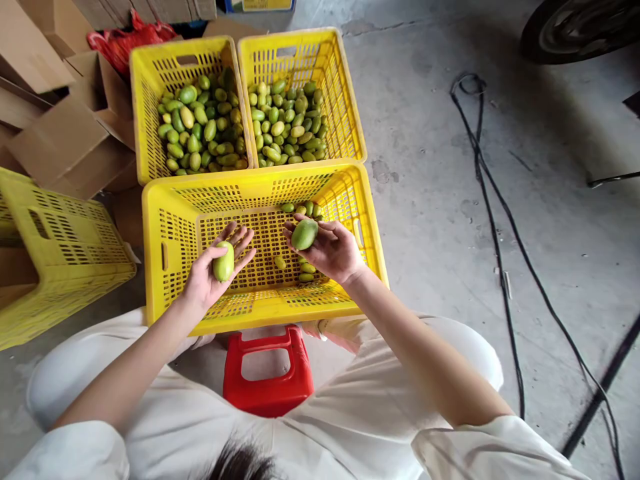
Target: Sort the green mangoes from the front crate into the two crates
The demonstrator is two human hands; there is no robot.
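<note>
My left hand (204, 275), palm up with its fingers spread, holds a light green oval fruit (223, 262) under the thumb. In my right hand (335, 252) a darker green oval fruit (305, 235), like a small mango, rests on the fingers. Both hands are above a large yellow crate (265, 312) with slotted walls. On its floor lie a small yellow-green fruit (280, 263) and several more near the right side, partly hidden by my right hand. Beyond it, the left yellow crate (150, 113) and the right yellow crate (353, 100) hold many green and yellowish fruits.
Another yellow crate (75, 257) stands tilted at the left. Cardboard boxes (65, 143) and a red plastic bag (127, 43) lie behind it. A red stool (270, 393) is between my legs. Black cable (510, 227) crosses the concrete floor, with a wheel (543, 33) at upper right.
</note>
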